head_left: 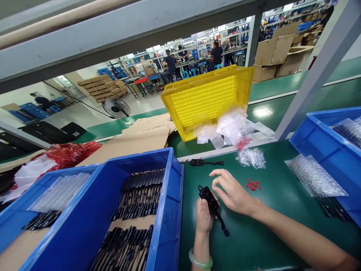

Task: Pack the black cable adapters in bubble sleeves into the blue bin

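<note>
My left hand (204, 217) is closed around a small black electronic box with a short cable (210, 200). A thin loop stands up from the box's top end, and the cable hangs down to the right with a round tip. Just right of it, my right hand (229, 191) is raised with fingers bent and apart, holding nothing that I can see. Small red rings (254, 184) lie scattered on the green table beyond the right forearm. A similar black box with cable (205, 162) rests near the table's far edge.
At left, a blue bin (172, 210) holds rows of black cabled boxes; another blue bin (17, 203) is beside it. Clear plastic bags (251, 157) and a tilted yellow crate (208, 101) are ahead. Bubble-wrap pouches (316, 175) lie against a blue bin (327, 139) at right.
</note>
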A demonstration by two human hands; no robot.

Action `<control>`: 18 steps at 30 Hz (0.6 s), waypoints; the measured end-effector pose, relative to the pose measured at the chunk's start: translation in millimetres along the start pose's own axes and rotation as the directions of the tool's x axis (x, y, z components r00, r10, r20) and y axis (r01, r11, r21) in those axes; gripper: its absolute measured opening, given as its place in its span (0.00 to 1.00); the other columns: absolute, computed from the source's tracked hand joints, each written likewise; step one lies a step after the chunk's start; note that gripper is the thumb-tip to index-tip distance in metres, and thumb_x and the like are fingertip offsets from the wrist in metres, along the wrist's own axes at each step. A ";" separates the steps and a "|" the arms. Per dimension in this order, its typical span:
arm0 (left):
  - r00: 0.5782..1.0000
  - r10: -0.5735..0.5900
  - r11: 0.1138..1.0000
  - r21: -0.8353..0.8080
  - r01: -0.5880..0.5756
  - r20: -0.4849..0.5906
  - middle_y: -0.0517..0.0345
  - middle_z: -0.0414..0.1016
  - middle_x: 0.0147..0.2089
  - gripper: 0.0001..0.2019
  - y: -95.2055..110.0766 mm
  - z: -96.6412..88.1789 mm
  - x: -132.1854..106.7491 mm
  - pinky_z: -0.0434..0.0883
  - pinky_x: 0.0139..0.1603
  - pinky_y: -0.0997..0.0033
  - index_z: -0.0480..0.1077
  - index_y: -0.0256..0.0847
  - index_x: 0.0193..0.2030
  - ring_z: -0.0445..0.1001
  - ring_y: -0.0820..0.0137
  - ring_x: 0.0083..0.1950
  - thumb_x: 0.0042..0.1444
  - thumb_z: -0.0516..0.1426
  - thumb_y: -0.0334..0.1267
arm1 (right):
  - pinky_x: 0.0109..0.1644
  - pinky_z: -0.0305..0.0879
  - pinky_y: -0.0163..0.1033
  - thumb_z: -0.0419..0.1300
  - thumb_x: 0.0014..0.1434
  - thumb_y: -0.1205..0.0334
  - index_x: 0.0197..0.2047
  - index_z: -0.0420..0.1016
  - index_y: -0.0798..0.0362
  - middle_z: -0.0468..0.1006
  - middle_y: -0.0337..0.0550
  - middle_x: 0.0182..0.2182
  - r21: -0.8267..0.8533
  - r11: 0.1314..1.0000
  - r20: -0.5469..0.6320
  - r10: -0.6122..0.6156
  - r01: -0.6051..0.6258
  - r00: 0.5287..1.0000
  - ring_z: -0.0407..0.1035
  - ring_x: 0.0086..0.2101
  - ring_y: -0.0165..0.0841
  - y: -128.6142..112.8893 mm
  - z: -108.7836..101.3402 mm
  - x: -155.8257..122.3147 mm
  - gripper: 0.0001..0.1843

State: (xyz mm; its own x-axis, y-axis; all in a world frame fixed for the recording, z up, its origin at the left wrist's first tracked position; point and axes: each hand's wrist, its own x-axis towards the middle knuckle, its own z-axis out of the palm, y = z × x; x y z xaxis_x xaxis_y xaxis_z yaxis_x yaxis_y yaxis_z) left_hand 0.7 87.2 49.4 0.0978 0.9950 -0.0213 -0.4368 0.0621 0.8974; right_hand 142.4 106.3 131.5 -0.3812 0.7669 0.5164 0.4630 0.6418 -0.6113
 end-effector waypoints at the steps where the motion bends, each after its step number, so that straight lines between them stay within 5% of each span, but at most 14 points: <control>1: 1.000 0.010 1.000 0.008 -0.010 0.021 0.60 0.65 0.19 0.31 -0.7 -0.3 0.2 0.56 0.13 0.80 0.70 0.35 0.27 0.60 0.78 0.16 0.50 0.54 0.68 | 0.50 0.67 0.47 0.50 0.64 0.70 0.38 0.63 0.52 0.68 0.52 0.46 -0.011 1.000 -0.004 0.017 -0.017 1.000 0.63 0.51 0.40 2.0 -0.5 0.9 0.04; 4: 0.999 0.021 0.999 0.028 -0.022 0.038 0.60 0.63 0.18 0.31 -3.2 -1.1 0.8 0.56 0.12 0.81 0.68 0.35 0.26 0.59 0.78 0.15 0.50 0.53 0.68 | 0.51 0.67 0.48 0.52 0.64 0.69 0.40 0.64 0.52 0.67 0.52 0.49 -0.018 0.999 0.052 0.042 -0.041 0.998 0.64 0.50 0.40 8.6 2.2 4.1 0.03; 11: 0.993 -0.049 0.997 0.060 0.055 -0.105 0.63 0.61 0.17 0.32 -5.8 -1.3 0.7 0.58 0.11 0.80 0.66 0.36 0.28 0.60 0.77 0.15 0.43 0.58 0.69 | 0.49 0.67 0.45 0.47 0.65 0.71 0.35 0.60 0.52 0.66 0.51 0.48 0.020 1.000 0.104 0.014 -0.016 0.994 0.61 0.51 0.39 6.3 11.8 2.1 0.07; 15: 1.000 -0.002 1.000 0.029 0.003 -0.022 0.61 0.63 0.19 0.31 -0.8 0.7 3.1 0.57 0.12 0.82 0.68 0.35 0.27 0.60 0.79 0.16 0.49 0.54 0.68 | 0.50 0.65 0.46 0.45 0.65 0.70 0.36 0.59 0.52 0.66 0.51 0.45 -0.012 1.000 -0.030 -0.022 0.022 0.999 0.61 0.50 0.39 11.8 -4.1 -1.3 0.07; 18: 1.000 0.000 1.000 -0.013 0.000 -0.016 0.60 0.64 0.20 0.31 4.6 2.6 4.0 0.56 0.12 0.83 0.69 0.35 0.27 0.60 0.79 0.17 0.49 0.54 0.68 | 0.52 0.63 0.48 0.45 0.66 0.67 0.35 0.60 0.52 0.66 0.51 0.42 -0.180 0.978 -0.226 0.063 -0.106 0.972 0.62 0.48 0.40 47.4 -27.3 -1.8 0.07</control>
State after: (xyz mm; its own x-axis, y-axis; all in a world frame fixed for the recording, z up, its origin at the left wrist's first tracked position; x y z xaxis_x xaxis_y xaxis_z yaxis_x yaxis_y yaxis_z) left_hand 1.4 91.3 54.5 0.0834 0.9961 -0.0284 -0.4487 0.0630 0.8915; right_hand 186.9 135.2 117.9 -0.1600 0.7847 0.5989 0.6368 0.5456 -0.5448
